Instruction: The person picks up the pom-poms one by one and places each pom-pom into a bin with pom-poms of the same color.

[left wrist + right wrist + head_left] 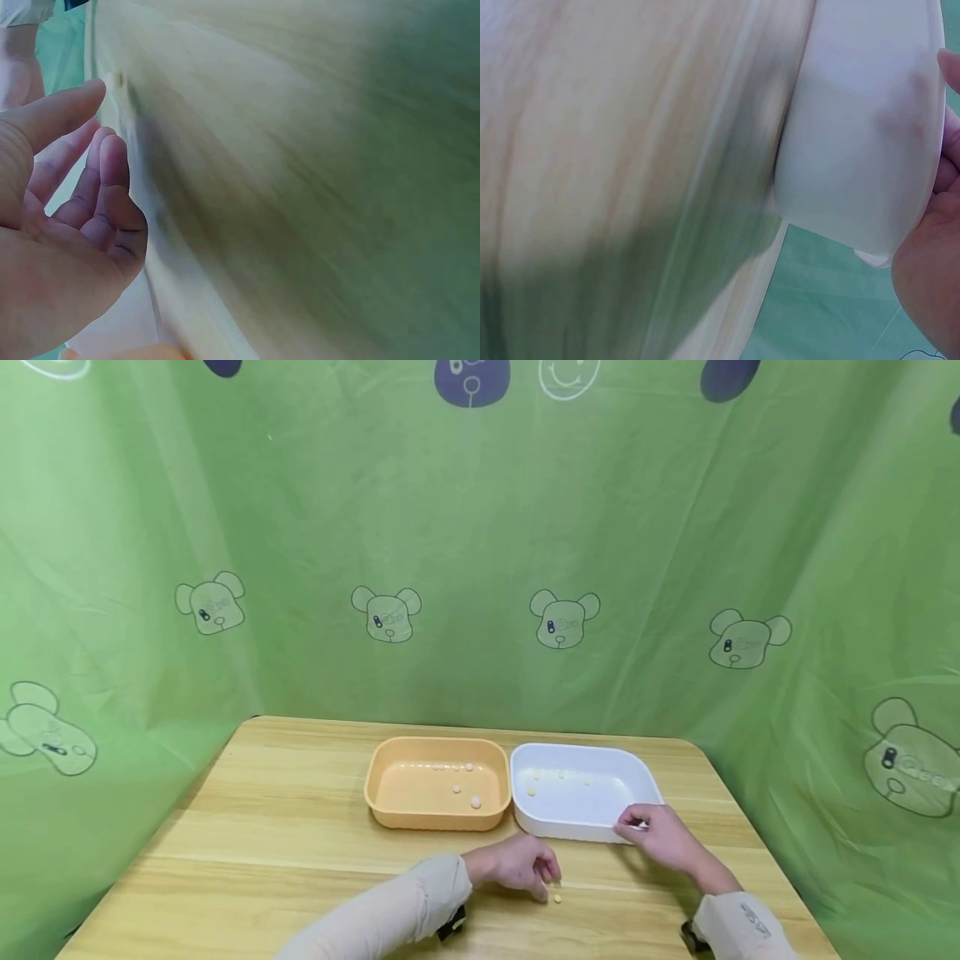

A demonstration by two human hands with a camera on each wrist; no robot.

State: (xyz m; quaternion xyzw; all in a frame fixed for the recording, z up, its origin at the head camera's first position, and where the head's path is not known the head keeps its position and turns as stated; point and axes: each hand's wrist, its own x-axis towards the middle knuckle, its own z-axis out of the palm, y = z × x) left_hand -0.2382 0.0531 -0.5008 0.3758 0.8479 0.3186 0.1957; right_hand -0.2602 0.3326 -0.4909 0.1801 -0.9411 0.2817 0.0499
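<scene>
On the wooden table (285, 827) a white tray (570, 832) stands beside an orange tray (420, 818). My right hand (645, 827) grips the white tray's near right rim; the right wrist view shows the tray wall (855, 135) against my palm (930, 262). My left hand (536, 872) hovers low over the table in front of the trays, its fingers (97, 165) loosely bent and holding nothing. A small yellow bead (557, 899) lies on the wood just right of its fingertips. A few pale beads (475, 802) lie in the orange tray, and a few more beads (531, 791) in the white one.
Green cloth with bear prints (562, 618) hangs close behind and on both sides of the table. The table's rounded far corners and side edges are in view. Bare wood stretches to the left of the trays.
</scene>
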